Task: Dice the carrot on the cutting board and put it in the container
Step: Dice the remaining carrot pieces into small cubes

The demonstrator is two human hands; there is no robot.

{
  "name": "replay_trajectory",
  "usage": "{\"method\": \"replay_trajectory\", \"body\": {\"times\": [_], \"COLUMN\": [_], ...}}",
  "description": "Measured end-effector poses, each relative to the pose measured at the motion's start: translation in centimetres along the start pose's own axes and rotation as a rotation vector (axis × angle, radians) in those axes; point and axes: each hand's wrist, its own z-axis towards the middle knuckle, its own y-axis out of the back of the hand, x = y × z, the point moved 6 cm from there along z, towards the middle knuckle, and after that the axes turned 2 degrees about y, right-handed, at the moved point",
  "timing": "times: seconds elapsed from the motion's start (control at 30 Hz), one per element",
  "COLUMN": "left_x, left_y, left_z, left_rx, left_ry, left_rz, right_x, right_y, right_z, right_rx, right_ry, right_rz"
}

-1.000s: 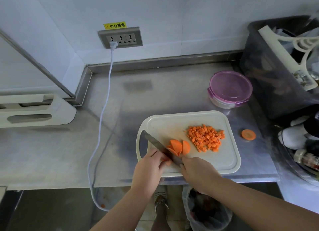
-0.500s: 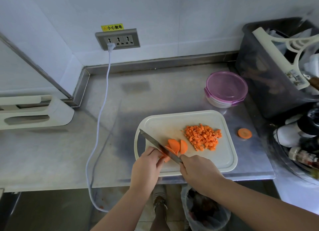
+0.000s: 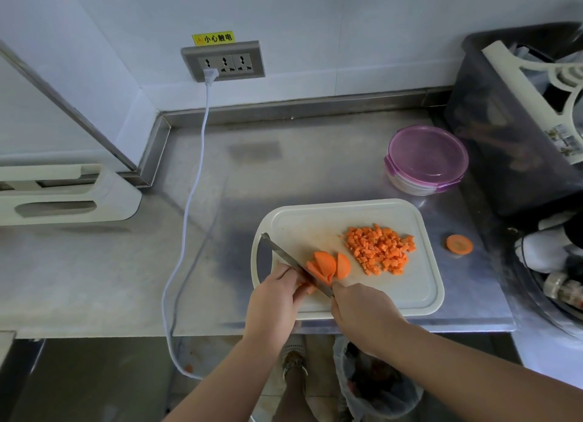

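1. Carrot slices [image 3: 328, 265] lie fanned at the front-left of the cutting board [image 3: 347, 219], half-moons leaning on one another. A pile of diced carrot [image 3: 380, 251] sits just beside them to the right.
2. The knife [image 3: 284, 257] crosses the slices at a slant. The right hand [image 3: 362, 311] is wrapped tight round its handle, which the fist hides. The left hand [image 3: 274, 298] curls its fingertips onto the near end of the slices, right against the blade's flank.
3. Dicing looks partly done: one batch is cubed and these slices remain.
4. The container [image 3: 427, 159] stands behind the board's right corner on the steel counter [image 3: 315, 169], its purple lid on. A stray carrot round [image 3: 459, 244] lies on the counter right of the board.
5. The next move calls for short downward cuts with the left fingertips tucked back from the edge. The container's lid must come off before any carrot goes in.
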Motion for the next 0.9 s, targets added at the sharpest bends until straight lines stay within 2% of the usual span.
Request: {"method": "replay_trajectory", "body": {"times": [0.47,0.73,0.9], "left_x": [-0.1,-0.2,0.0], "left_y": [0.5,0.7,0.4], "left_z": [-0.4,-0.1,0.0], "left_rx": [-0.025,-0.086,-0.070], "left_ry": [-0.016,-0.052,-0.041], "left_rz": [-0.009,-0.013,-0.023], "right_x": [-0.9,0.0,0.2], "right_y": [1.6,2.7,2.3], "right_z": [-0.4,-1.6,-1.5], "right_rx": [-0.035,-0.073,-0.063], "right_ry": [-0.016,0.023,0.046], "right_rz": [0.204,0.091,-0.030]}}
